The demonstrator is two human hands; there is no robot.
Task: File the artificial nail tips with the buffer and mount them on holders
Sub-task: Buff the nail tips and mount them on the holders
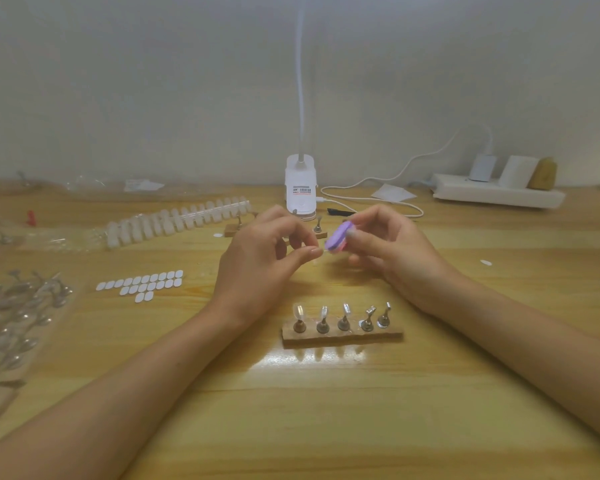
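Head view of a pale wooden bench: a person files a small clear artificial nail tip, pinched between thumb and forefinger of the left hand, against a lilac oval buffer block with a pink underside clamped in the fingers of the right hand. Both hands hover above the middle of the bench, with the tip's edge touching the buffer's lower end, a hold that seems chosen to keep the tiny piece steady while the buffer works its rim; the tip itself is largely hidden by the fingertips

Nearer the front edge stands a brown wooden strip carrying five small metal holders. The three on the left appear to carry clear tips and the two on the right look bare, so the task seems a little past halfway for this strip, with the filed tip probably bound for the fourth holder

Toward the left edge lie rows of white oval adhesive tabs, presumably to fix tips to holders, and a clear bag of spare metal holders. Farther back on the left runs a long strip of unfiled translucent nail tips, within reach as stock. Along the back edge, a white clip lamp base sits at centre and a white power strip toward the right corner, clear of the working area
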